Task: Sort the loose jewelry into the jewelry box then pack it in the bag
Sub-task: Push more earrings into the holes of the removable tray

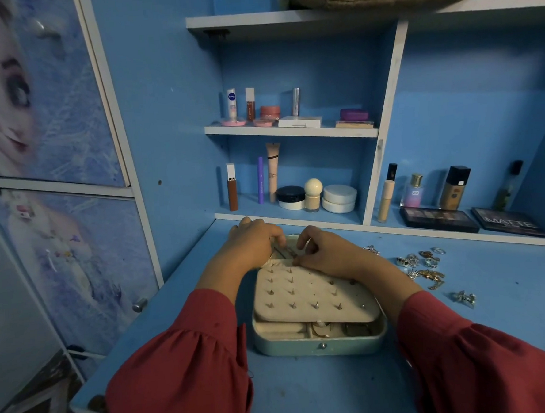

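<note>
Jewelry box [317, 340] open — both hands [257, 242] [328, 250] apparently grip something thin at its rear.

Blue desk [340, 390]: jewelry box [317, 342], loose jewelry [423, 265]

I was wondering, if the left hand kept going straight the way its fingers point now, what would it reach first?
The left hand points rightward over the jewelry box, so it would probably first meet the right hand, whose fingertips sit close opposite. Depth between them is hard to judge.
</note>
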Available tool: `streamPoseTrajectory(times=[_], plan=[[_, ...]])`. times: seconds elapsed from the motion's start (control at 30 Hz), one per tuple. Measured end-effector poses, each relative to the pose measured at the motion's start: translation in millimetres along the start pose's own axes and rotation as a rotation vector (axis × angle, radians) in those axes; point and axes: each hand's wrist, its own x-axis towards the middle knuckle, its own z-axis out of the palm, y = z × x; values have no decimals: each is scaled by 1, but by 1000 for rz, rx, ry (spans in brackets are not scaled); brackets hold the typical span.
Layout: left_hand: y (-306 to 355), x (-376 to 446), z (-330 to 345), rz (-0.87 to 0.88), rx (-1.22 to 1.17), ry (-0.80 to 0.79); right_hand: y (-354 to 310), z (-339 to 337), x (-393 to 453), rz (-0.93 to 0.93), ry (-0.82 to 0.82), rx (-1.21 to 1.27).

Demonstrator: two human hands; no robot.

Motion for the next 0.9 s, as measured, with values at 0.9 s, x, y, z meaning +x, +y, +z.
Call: streamPoseTrajectory(times=[0.9], plan=[[9, -3, 1, -38, 139, -75, -2, 2, -1, -14, 62, -62]])
